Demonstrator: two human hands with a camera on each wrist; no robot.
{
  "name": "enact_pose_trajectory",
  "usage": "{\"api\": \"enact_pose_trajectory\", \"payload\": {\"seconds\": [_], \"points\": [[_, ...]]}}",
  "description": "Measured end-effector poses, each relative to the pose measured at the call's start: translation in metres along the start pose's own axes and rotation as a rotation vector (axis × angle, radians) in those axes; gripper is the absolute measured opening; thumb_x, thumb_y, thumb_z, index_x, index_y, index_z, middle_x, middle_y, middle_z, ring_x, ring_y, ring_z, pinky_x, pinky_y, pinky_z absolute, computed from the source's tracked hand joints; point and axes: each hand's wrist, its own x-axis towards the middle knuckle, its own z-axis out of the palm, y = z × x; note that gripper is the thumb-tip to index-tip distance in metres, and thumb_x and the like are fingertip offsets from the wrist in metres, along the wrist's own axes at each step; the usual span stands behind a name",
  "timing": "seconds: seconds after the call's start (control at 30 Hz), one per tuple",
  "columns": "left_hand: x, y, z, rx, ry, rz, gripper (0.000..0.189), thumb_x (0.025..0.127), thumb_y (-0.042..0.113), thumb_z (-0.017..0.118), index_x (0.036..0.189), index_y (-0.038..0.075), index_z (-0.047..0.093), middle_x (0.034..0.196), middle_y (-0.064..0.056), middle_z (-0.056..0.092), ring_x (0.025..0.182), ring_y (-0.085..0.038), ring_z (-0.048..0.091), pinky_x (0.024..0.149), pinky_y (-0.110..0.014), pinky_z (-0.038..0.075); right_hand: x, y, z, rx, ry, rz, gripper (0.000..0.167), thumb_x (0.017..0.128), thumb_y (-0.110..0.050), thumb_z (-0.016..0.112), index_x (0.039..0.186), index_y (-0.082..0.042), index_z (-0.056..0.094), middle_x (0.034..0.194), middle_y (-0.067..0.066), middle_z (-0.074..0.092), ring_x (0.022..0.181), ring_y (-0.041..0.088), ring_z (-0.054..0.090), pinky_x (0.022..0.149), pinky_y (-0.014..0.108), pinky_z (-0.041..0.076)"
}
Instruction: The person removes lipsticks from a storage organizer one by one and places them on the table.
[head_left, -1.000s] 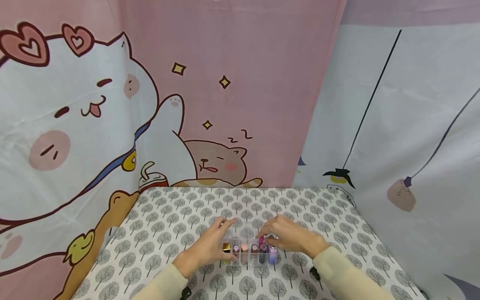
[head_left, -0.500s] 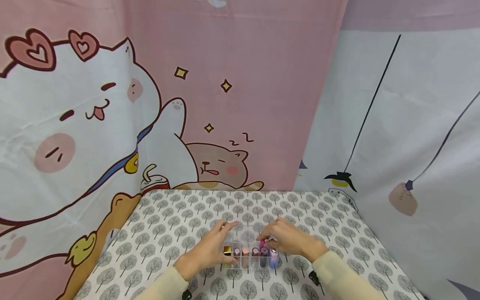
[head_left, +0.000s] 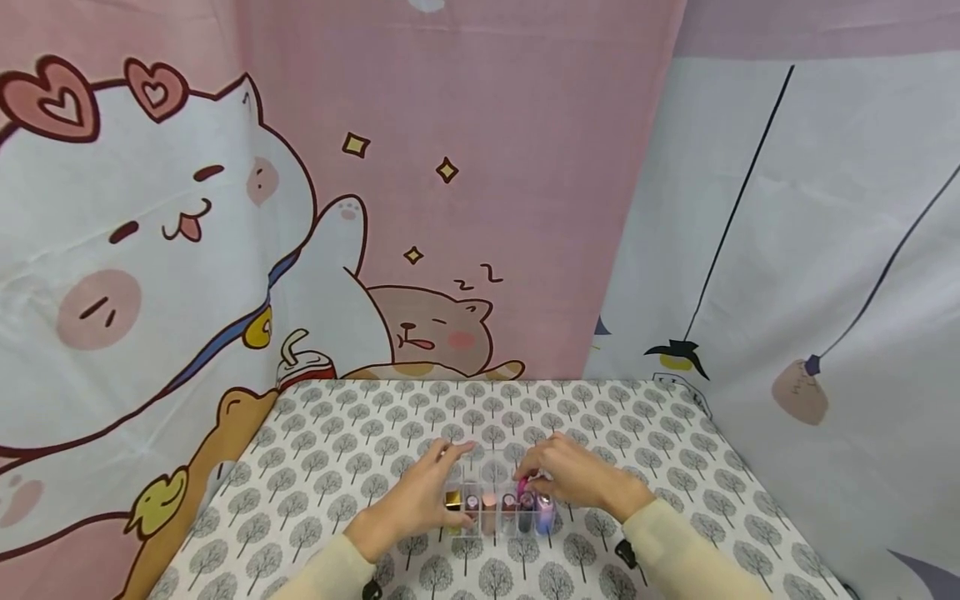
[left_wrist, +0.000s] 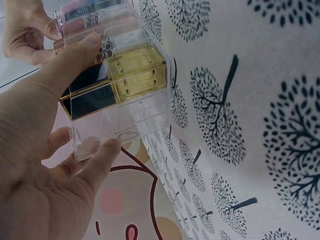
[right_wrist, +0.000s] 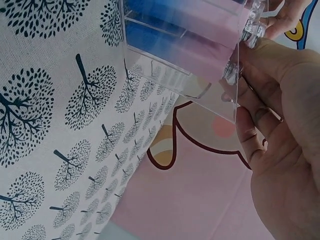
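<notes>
The left hand [head_left: 420,493] grips the clear plastic organizer [left_wrist: 142,116] on the tree-print cloth [head_left: 360,433]: square gold-and-black tube [left_wrist: 140,75], blue-and-pink one [right_wrist: 180,42] inside! The right hand [head_left: 567,472] pinches something magenta [head_left: 522,484] over it.

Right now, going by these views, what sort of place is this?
Probably an indoor tabletop corner set up for recording: cartoon-printed drapes hang behind and beside a tree-patterned tablecloth, with a clear plastic organizer on it.

There were two hands [head_left: 420,492] [head_left: 570,471], one clear organizer [left_wrist: 137,115], six cosmetics [head_left: 489,504] in its near row, one pink item [head_left: 522,486] and three printed stars [head_left: 447,170].
</notes>
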Motion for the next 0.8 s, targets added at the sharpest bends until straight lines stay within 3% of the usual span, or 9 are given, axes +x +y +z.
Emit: {"api": "enact_pose_trajectory", "payload": {"seconds": [0.27, 0.63, 0.8], "points": [[0.0017, -0.0027, 0.0016, 0.0, -0.007, 0.002, 0.127, 0.076, 0.045, 0.11, 0.181, 0.029, 0.04, 0.158, -0.01, 0.058, 0.116, -0.026, 0.073, 0.106, -0.047, 0.071, -0.0003, -0.0002, -0.0002, 0.058, -0.001, 0.019, 0.024, 0.104, -0.02, 0.087, 0.128, -0.02, 0.088, 0.124, -0.008, 0.088, 0.111, 0.005, 0.082, 0.105, 0.036, 0.07], [0.0017, -0.0011, -0.0006, 0.003, -0.005, 0.005, 0.127, 0.075, 0.045, 0.111, 0.18, 0.029, 0.042, 0.161, -0.01, 0.057, 0.124, -0.027, 0.073, 0.111, -0.054, 0.07, -0.0029, 0.0012, -0.0049, 0.141, 0.061, -0.009, 0.028, 0.105, -0.009, 0.085, 0.132, -0.017, 0.086, 0.123, -0.001, 0.087, 0.106, 0.006, 0.081, 0.096, 0.038, 0.074], [0.0014, -0.0005, -0.0006, 0.001, -0.004, 0.003, 0.127, 0.074, 0.044, 0.111, 0.18, 0.028, 0.042, 0.161, -0.01, 0.057, 0.124, -0.027, 0.073, 0.111, -0.054, 0.07, -0.0044, 0.0008, -0.0084, 0.141, 0.08, 0.002, 0.029, 0.107, -0.012, 0.084, 0.135, -0.017, 0.085, 0.121, -0.002, 0.087, 0.104, 0.002, 0.079, 0.095, 0.029, 0.072]]}}
